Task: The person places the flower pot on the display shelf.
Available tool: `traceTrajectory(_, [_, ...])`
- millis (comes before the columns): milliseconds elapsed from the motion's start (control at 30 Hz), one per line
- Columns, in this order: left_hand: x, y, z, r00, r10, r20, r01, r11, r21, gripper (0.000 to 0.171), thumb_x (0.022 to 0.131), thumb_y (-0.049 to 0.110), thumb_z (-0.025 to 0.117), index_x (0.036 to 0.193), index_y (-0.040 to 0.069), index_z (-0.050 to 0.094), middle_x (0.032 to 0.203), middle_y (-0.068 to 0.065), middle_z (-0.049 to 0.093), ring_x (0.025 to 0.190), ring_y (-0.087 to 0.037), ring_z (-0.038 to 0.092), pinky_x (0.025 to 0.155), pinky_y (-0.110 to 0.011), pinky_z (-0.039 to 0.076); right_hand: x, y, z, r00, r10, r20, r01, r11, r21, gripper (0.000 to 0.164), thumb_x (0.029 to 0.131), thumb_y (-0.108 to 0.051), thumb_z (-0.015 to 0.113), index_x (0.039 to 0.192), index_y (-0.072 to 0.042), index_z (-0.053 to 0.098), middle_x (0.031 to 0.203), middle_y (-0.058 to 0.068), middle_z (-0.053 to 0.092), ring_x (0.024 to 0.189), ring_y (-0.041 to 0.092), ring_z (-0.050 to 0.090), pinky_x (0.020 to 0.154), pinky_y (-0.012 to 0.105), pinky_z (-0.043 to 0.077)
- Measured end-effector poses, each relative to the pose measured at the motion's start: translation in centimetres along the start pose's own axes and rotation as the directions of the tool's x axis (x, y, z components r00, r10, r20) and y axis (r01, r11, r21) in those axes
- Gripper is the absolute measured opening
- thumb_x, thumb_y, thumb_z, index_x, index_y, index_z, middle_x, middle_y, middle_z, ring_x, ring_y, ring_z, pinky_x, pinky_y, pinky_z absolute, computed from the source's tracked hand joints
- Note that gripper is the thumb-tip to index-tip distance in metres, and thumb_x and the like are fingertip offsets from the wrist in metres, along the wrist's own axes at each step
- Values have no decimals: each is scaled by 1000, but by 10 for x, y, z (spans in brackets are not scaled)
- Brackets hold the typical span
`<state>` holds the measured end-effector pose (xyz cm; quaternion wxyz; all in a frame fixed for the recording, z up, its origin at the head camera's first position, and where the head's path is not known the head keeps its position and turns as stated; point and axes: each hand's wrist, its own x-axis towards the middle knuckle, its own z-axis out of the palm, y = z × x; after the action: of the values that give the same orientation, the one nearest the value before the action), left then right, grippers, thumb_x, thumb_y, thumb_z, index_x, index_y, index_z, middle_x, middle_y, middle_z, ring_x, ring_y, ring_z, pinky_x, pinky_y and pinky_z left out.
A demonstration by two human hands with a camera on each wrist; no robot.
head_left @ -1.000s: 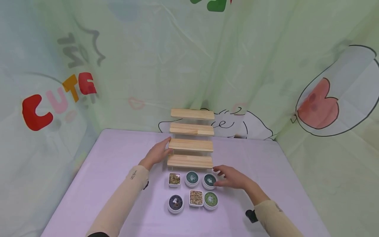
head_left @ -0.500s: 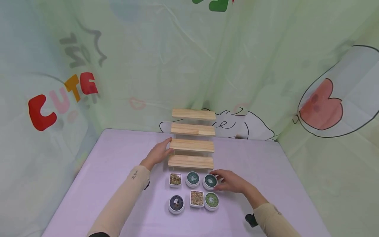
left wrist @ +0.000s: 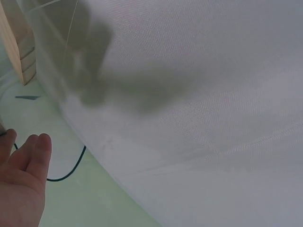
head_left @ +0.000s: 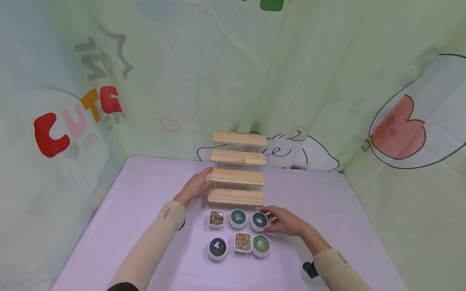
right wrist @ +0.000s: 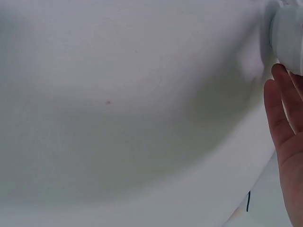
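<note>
A: Where was the right hand [head_left: 284,221]?
B: Just right of the lower centre in the head view, its thumb and fingers bent about the right side of the dark teal pot [head_left: 260,220], holding it. That pot sat on the cloth [head_left: 309,194], just below the right end of the rack [head_left: 237,176].
A: And the left hand [head_left: 195,187]?
B: Near the centre, at the left end of the rack, thumb and fingers wide apart. The left wrist view showed its fingers fairly straight, at lower left.
A: How did the rack stand?
B: At mid-frame, four pale planks rising in steps.
A: What lay round the held pot?
B: To its left, the lighter teal pot [head_left: 238,217], then a square pot [head_left: 216,218] of brownish bits. Below it was the green pot [head_left: 261,244], beside a second square pot [head_left: 242,241], and at lower left of those a dark round pot [head_left: 217,247].
A: Anything behind?
B: A pale green curtain [head_left: 233,72], with a red heart [head_left: 398,127] at the right of the frame.
</note>
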<state>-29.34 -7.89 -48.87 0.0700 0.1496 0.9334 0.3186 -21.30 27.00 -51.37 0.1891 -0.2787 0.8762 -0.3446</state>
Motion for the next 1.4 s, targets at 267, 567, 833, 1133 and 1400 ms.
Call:
traceTrajectory(267, [2,-1,1,1000,-4,-3,4,1000,-3,63,100,31,57,152,5,32,150,-16,41,133,-36,44,114,-48,36,2,5,8,999,-11,-32,12,1000,28,61,85,-27,78,133,-1,52,128,17,58,111,34,60,91,48,56])
traceTrajectory(567, [2,-1,0,1000,-1,-10,1,1000,-14,63,99,30,58,152,5,32,150,-16,42,133,-35,45,113,-48,37,4,9,12,999,-3,-40,5,999,50,57,84,-29,79,129,-4,54,125,13,59,110,33,60,92,48,56])
traceTrajectory(833, [4,-3,1,1000,3,-9,-3,1000,-5,63,99,31,58,151,6,33,149,-16,43,133,-35,45,114,-47,37,6,2,4,999,-28,-44,30,998,58,60,84,-30,79,131,-5,53,127,12,59,113,33,60,94,48,55])
traceTrajectory(1133, [6,-9,3,995,63,-78,-77,978,-194,60,95,15,65,145,-5,39,143,-24,46,130,-36,48,106,-43,47,9,-7,-5,999,-46,-28,49,993,103,59,83,-29,79,130,-5,53,126,12,59,113,36,59,93,50,55])
traceTrajectory(1400, [10,-15,6,987,105,-125,-140,939,-315,60,91,7,69,141,-12,41,138,-29,49,127,-37,50,109,-39,44,14,-18,-9,994,-77,-77,87,988,129,57,83,-26,80,129,-5,54,124,12,59,113,37,60,92,52,55])
